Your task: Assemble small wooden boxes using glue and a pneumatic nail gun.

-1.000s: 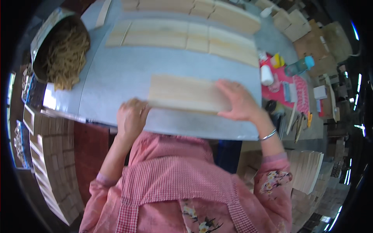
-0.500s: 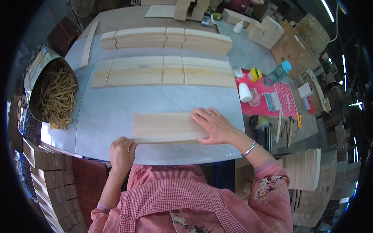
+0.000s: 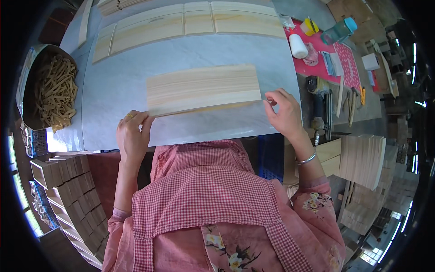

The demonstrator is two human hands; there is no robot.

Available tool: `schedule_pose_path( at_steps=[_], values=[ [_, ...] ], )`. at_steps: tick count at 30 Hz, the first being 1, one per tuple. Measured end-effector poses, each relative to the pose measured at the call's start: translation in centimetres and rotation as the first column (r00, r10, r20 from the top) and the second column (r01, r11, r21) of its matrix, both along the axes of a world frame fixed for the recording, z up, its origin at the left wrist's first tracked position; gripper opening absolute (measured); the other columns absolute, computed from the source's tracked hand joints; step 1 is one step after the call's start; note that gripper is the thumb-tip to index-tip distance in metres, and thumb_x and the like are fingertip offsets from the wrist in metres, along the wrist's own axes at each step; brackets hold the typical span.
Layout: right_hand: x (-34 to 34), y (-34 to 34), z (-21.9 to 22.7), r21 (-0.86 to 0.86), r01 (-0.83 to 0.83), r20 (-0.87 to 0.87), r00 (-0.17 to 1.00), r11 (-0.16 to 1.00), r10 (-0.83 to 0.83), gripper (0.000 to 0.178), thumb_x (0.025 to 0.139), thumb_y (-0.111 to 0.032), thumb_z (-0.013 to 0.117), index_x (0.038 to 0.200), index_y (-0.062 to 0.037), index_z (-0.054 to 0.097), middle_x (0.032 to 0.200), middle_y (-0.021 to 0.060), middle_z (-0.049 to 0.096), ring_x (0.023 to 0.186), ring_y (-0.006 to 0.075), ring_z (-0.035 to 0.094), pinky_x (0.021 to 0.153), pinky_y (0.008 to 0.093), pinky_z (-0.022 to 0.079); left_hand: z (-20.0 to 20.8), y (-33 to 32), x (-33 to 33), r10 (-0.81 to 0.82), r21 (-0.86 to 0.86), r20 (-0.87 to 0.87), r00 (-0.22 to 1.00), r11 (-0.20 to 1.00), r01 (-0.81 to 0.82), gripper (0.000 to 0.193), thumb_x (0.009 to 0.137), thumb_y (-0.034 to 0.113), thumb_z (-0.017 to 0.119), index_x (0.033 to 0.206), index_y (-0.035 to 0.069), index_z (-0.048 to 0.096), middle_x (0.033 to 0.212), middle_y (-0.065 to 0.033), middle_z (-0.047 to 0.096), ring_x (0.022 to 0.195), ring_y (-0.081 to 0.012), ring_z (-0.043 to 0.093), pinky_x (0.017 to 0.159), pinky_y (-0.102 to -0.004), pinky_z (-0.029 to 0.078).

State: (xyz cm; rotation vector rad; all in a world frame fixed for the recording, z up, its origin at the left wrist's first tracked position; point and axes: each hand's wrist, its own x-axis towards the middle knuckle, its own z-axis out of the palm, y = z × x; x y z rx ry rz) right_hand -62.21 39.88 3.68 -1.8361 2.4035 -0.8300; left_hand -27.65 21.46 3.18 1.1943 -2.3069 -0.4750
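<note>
A flat, pale wooden board [image 3: 204, 88] lies at a slight slant near the front of the grey-white tabletop, its near edge raised a little in thickness. At its near left corner, my left hand [image 3: 132, 133] pinches the edge between thumb and fingers; a ring shows on one finger. Just off the near right corner is my right hand [image 3: 285, 113], fingers curled and thumb close to the forefinger. Whatever may be between those fingertips is too small to make out. Farther back lies a row of grooved wooden panels [image 3: 154, 28] set end to end.
A bin of thin wood-coloured strips [image 3: 59, 88] stands at the left. On the right, a pink mat [image 3: 312, 63] carries a white bottle [image 3: 297, 46], a teal water bottle [image 3: 339, 31] and a yellow-wrapped roll [image 3: 310, 26]. Stacked wooden pieces [image 3: 74, 195] flank the table.
My right hand has left the board's top and moved to its near right corner. My left hand stays at the left corner. The whole view has tilted downward.
</note>
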Motion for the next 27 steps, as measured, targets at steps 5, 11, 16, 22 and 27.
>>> schedule_pose_path(
  at_steps=[5,11,16,22,27],
  values=[
    [1.4,-0.2,0.4,0.045,0.0,-0.072,0.997,0.999,0.003,0.008,0.081,-0.002,0.072,0.087,-0.0042,0.067,0.077,0.0035,0.062,0.062,0.0215,0.057,0.061,0.0321,0.046,0.2,0.2,0.1,-0.007,-0.001,0.014,1.0,1.0,0.007,0.01,0.081,0.006,0.077,0.088,-0.002,0.074,0.079,-0.0075,0.068,0.063,-0.0223,0.058,0.064,-0.0332,0.048],
    [0.8,-0.5,-0.1,0.075,-0.042,-0.096,0.994,0.996,0.049,0.007,0.081,0.0,0.072,0.082,-0.003,0.067,0.073,0.004,0.061,0.059,0.0209,0.054,0.058,0.031,0.043,0.3,0.2,0.2,-0.004,0.038,0.008,1.0,0.999,0.004,0.009,0.082,0.003,0.076,0.087,-0.003,0.074,0.08,-0.0077,0.069,0.064,-0.0215,0.058,0.063,-0.0326,0.048],
    [0.0,-0.4,-1.1,-0.027,-0.114,-0.086,0.99,0.993,0.111,0.007,0.081,0.001,0.072,0.082,-0.002,0.066,0.073,0.0044,0.06,0.058,0.0218,0.053,0.057,0.0317,0.043,0.5,-0.2,0.3,-0.044,0.06,0.014,0.999,0.997,0.043,0.009,0.082,0.001,0.074,0.089,-0.004,0.073,0.08,-0.0081,0.069,0.065,-0.0202,0.058,0.063,-0.0322,0.048],
    [-1.0,-0.4,-0.7,-0.049,-0.085,0.205,0.974,0.995,0.093,0.007,0.082,0.002,0.071,0.087,-0.0013,0.067,0.072,0.0046,0.06,0.058,0.0211,0.053,0.058,0.0311,0.043,2.6,-0.2,-0.5,-0.078,0.037,0.066,0.995,0.996,0.075,0.009,0.082,0.001,0.075,0.09,-0.004,0.073,0.08,-0.0086,0.069,0.066,-0.0198,0.058,0.063,-0.0315,0.048],
    [-2.4,-1.5,-1.0,-0.17,0.105,0.523,0.852,0.98,-0.001,0.008,0.083,-0.003,0.072,0.088,-0.0025,0.065,0.076,0.0076,0.061,0.061,0.0232,0.054,0.057,0.0335,0.045,8.0,0.7,-5.7,-0.14,0.026,0.263,0.955,0.99,0.139,0.017,0.08,0.005,0.079,0.095,0.002,0.072,0.094,-0.0092,0.072,0.081,-0.0224,0.063,0.077,-0.0318,0.05]
  ],
)
